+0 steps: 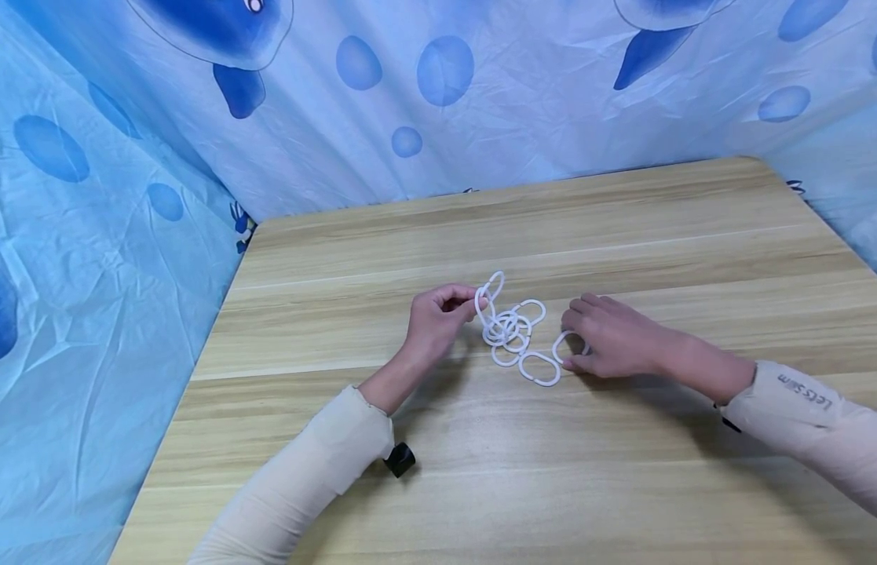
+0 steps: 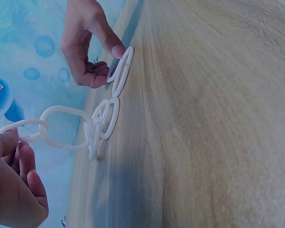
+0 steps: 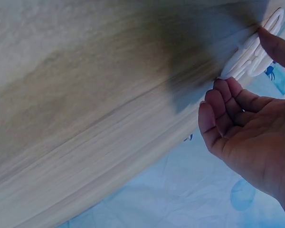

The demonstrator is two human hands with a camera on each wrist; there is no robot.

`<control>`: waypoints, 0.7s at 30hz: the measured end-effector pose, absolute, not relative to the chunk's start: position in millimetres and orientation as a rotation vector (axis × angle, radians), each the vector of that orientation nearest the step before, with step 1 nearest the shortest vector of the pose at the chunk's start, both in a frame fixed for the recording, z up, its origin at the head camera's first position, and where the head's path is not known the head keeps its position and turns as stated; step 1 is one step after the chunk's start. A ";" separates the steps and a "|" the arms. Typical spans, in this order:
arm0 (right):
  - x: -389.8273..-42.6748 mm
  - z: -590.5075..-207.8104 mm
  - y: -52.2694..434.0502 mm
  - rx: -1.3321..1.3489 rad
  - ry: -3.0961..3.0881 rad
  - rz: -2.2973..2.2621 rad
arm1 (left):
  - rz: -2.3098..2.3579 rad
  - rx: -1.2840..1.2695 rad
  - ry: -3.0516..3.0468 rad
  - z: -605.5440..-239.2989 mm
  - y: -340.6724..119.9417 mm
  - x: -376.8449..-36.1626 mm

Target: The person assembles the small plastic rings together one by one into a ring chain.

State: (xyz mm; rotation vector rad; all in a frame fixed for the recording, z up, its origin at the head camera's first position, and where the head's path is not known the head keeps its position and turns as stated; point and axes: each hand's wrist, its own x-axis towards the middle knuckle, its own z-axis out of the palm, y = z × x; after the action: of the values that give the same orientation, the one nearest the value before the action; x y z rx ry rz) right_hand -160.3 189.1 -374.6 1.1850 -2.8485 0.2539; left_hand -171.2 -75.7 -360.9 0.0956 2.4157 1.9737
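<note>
A chain of white plastic links lies bunched on the wooden table, several loops overlapping in the middle. My left hand pinches one end link between thumb and fingers, lifting it above the bunch. From that link hangs another oval link, which runs down to the rest of the chain in the left wrist view. To the right, my right hand holds the link at the other end, its thumb on the near side and fingers on the far side. In the right wrist view the thumb and fingertips meet the white links.
The wood-grain table reaches well beyond both hands. A blue cloth with fish and bubble prints hangs behind and at the sides. A small black object sits by the left sleeve cuff.
</note>
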 end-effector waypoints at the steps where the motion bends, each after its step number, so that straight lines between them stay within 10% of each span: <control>1: -160.9 -375.0 189.4 1.186 -2.852 0.256 | 1.975 0.095 2.415 -360.8 -75.7 -171.0; 21: -170.1 -377.1 194.3 1.232 -2.727 0.356 | 1.955 0.084 2.416 -359.9 -76.2 -170.9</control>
State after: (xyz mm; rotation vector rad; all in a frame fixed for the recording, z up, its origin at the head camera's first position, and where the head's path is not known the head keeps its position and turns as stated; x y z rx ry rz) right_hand -170.1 194.3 -377.1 1.2320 -2.7274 0.3564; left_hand -170.9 -76.2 -359.9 0.0844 2.4158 1.9545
